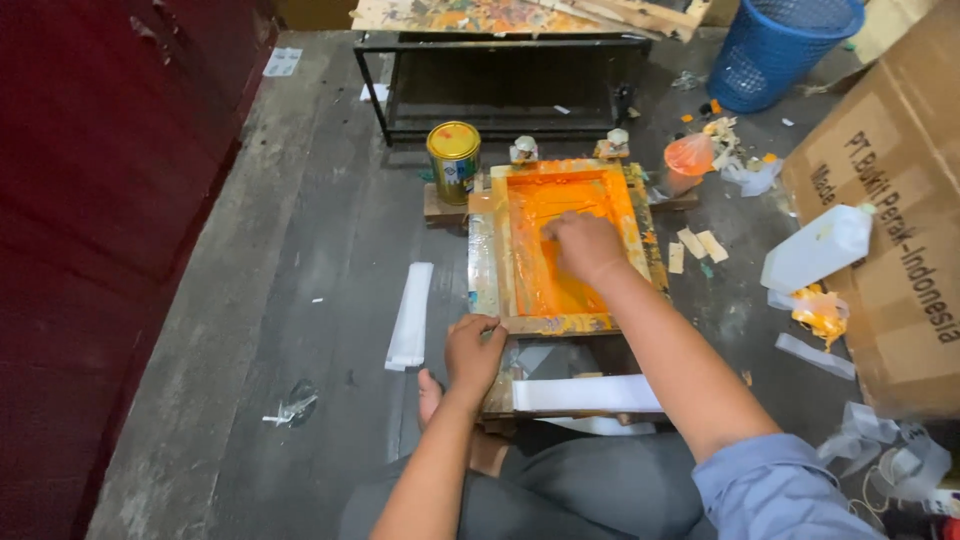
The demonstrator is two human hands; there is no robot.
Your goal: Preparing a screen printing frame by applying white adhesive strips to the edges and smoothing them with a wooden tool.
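Left hand [474,350] nearest, fingers pinching near rail of orange-inked screen frame [556,323], steadying it on the floor. Right hand [585,245] inside frame, clenched, probably round a squeegee; tool hidden. Yellow tin [453,160] stands beyond frame's far corner.

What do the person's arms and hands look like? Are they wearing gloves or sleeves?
No gloves: both the left hand and the right hand are bare, fingers uncovered. The right arm wears a light blue short sleeve bunched near the shoulder. The left forearm is bare; no watch or rings show.
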